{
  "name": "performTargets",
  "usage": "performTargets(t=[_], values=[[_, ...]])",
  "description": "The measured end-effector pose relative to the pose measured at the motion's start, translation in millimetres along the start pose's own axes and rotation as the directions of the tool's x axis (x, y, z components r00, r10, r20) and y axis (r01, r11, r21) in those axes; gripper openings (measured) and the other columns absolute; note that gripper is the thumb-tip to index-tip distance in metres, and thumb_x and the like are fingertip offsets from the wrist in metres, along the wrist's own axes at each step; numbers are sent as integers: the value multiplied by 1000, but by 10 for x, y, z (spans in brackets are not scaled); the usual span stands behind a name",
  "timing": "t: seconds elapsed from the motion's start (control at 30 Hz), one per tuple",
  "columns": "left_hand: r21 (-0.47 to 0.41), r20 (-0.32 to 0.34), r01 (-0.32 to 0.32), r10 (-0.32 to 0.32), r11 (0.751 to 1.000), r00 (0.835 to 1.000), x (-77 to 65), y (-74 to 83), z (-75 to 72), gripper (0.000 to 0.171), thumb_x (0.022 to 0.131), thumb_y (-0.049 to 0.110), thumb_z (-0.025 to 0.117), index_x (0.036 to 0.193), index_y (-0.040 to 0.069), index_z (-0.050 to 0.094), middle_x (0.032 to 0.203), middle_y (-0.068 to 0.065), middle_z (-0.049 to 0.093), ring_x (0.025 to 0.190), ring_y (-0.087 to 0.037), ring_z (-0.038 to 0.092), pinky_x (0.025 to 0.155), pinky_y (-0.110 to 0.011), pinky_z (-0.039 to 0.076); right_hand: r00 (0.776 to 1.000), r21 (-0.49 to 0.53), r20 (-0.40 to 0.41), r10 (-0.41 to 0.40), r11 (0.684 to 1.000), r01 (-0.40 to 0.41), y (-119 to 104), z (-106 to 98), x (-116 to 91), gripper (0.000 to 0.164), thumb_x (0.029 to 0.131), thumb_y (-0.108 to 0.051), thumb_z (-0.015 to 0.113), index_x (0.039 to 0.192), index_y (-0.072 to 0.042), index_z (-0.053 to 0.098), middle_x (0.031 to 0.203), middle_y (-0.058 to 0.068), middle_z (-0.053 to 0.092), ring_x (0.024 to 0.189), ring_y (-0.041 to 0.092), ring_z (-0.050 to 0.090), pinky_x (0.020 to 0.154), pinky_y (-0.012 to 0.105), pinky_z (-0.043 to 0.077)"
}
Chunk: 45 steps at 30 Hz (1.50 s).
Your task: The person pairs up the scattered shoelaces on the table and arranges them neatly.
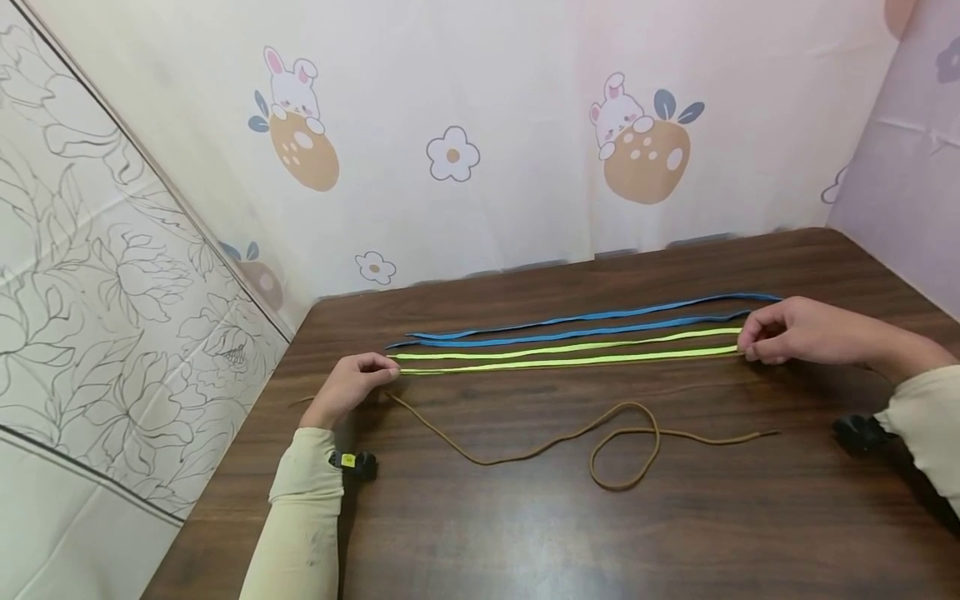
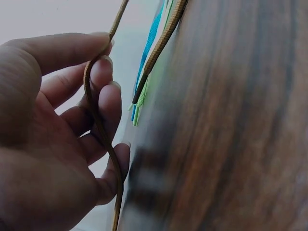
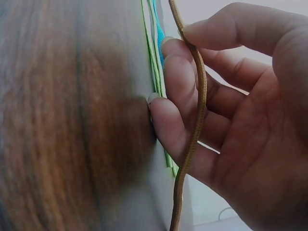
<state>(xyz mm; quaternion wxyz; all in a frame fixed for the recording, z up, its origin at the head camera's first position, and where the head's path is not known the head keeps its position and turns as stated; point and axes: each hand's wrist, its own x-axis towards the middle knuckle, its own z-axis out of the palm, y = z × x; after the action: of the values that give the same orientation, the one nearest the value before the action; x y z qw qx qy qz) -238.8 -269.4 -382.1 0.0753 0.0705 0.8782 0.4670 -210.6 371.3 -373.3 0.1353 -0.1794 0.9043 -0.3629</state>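
Observation:
My left hand pinches a brown shoelace between thumb and index finger; the lace hangs down across the palm. Thumb and fingers of my right hand also pinch a brown shoelace. In the head view the hands are far apart, beside the ends of two yellow-green shoelaces stretched across the table. Two blue shoelaces lie behind these, roughly parallel. A loose brown shoelace lies nearer me, with a loop towards its right part. The left wrist view shows a dark-tipped brown lace end.
All the laces are on a dark wooden table. A curtain printed with rabbits and flowers hangs at the back, and a white floral panel stands left. Black wrist devices, such as one at the left sleeve, sit under the wrists.

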Motion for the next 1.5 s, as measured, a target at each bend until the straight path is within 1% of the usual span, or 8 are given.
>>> performTargets(t=[0.07,0.2,0.3,0.47,0.7,0.83,0.97,1.5], values=[[11,9,10,-10,1000,1000,-33,84,10,26,97,15,69,112,-5,71,116,-14,68,101,-17,57,86,-33,46,1000,-11,-4,4,1000,-4,3,1,-4,5,90,0,67,93,-4,68,74,-1,59,63,13,54,56,28,46],[3,14,26,-26,1000,1000,-45,120,15,27,97,12,68,115,-8,69,118,-18,67,99,-18,56,86,-39,46,1000,-22,-7,10,1000,-11,18,-2,-3,4,91,-1,67,93,-4,68,75,-1,59,63,14,55,57,29,47],[8,3,13,-13,1000,1000,5,2,3,26,96,16,70,114,-3,71,117,-14,68,96,-17,56,82,-37,47,1000,-27,-9,10,1000,-10,36,-4,2,3,91,-1,67,93,-3,68,76,0,60,64,14,56,57,29,48],[36,1,14,-14,999,1000,16,-30,16,22,95,18,72,110,2,74,107,-9,69,85,-21,59,74,-32,49,1000,-44,-1,12,999,-12,46,-7,5,5,91,-1,66,95,-4,70,79,0,63,66,13,57,59,28,50],[40,2,6,-6,999,1000,30,-31,24,19,96,12,70,110,-1,72,97,-10,68,75,-21,60,68,-30,50,1000,-97,-18,15,995,-17,45,5,16,7,93,-4,66,95,-6,72,80,-1,62,65,10,54,59,28,48],[90,1,-18,18,996,1000,29,-37,16,18,96,7,67,112,-2,71,100,-13,70,79,-19,59,69,-30,49,999,-127,-33,10,992,-14,44,8,10,6,91,-5,68,93,-9,72,79,-2,62,64,9,53,58,27,46],[127,-21,-10,13,992,1000,14,-46,7,17,96,5,66,111,-1,72,104,-14,71,84,-18,58,72,-31,47,999,-160,-41,22,987,-28,34,9,10,9,90,-4,69,91,-12,73,81,-3,63,66,8,52,59,27,45],[140,-80,58,-47,988,996,11,-52,-26,17,97,1,61,109,0,72,109,-14,70,89,-20,58,75,-32,47,998,-206,-57,13,978,-24,28,21,34,8,90,-7,71,89,-15,75,81,-6,64,67,4,50,59,26,43]])
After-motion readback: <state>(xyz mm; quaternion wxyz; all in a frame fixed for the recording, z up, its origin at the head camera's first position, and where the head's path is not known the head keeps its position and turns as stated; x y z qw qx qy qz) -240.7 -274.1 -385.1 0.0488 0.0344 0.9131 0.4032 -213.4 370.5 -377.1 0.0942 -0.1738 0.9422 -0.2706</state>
